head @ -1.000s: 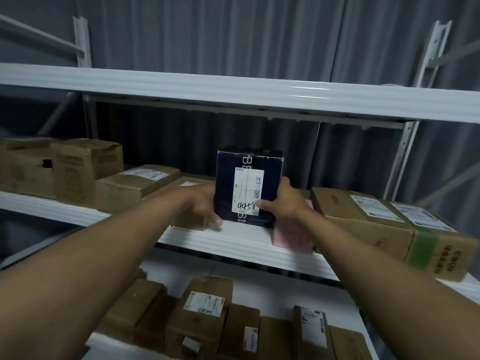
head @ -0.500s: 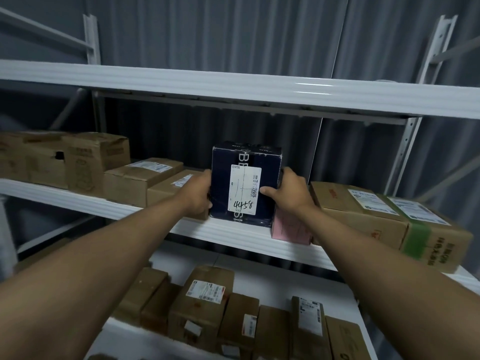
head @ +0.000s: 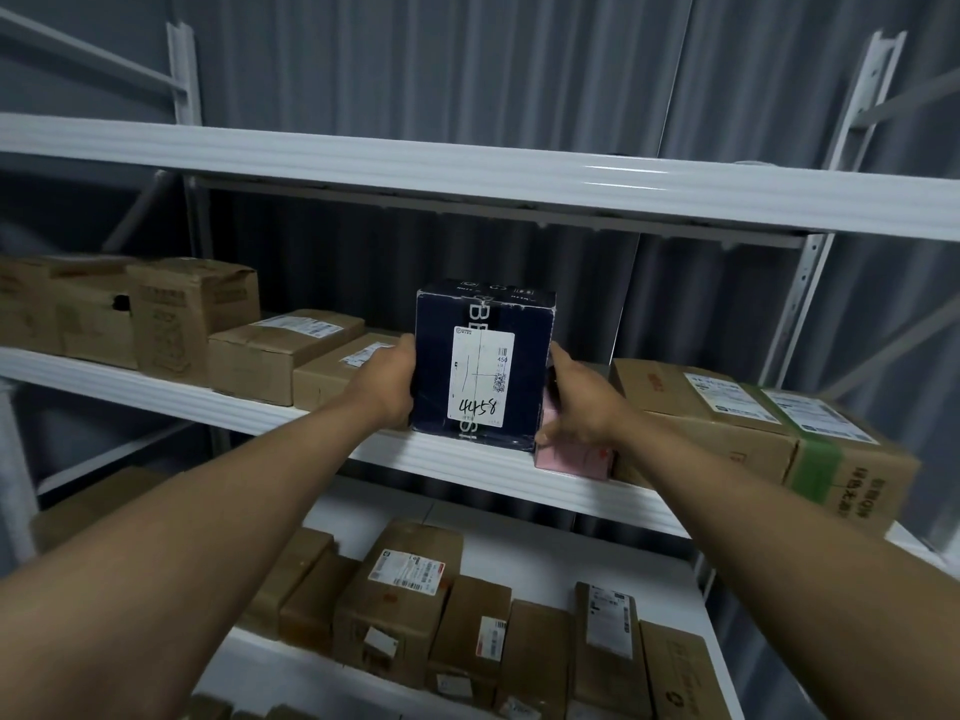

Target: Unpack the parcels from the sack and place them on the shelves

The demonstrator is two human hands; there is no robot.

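While seating parcel: both hands grasp the dark blue box (head: 483,366) on the middle shelf (head: 467,462).
Left hand (head: 387,379): grips left side.
Right hand (head: 576,402): grips right side; mind the pink parcel (head: 571,459) beside it.
Advice: slide it back squarely, then let go.

A parcel storeroom or small warehouse, by every sign. White metal racking (head: 498,174) spanning the whole frame in three tiers, with slotted uprights (head: 810,283) at right and diagonal braces at upper left. Grey corrugated wall (head: 441,65) behind, bare and windowless. Brown cardboard cartons (head: 280,350) lined up along the middle shelf (head: 467,462) from left to right, most carrying white shipping labels; one at far right banded with green tape (head: 813,462). More taped, labelled cartons (head: 400,595) packed side by side on the lower shelf at bottom centre. A dark blue box (head: 483,363) at centre bearing a label with a handwritten number. Dim, even lighting throughout.
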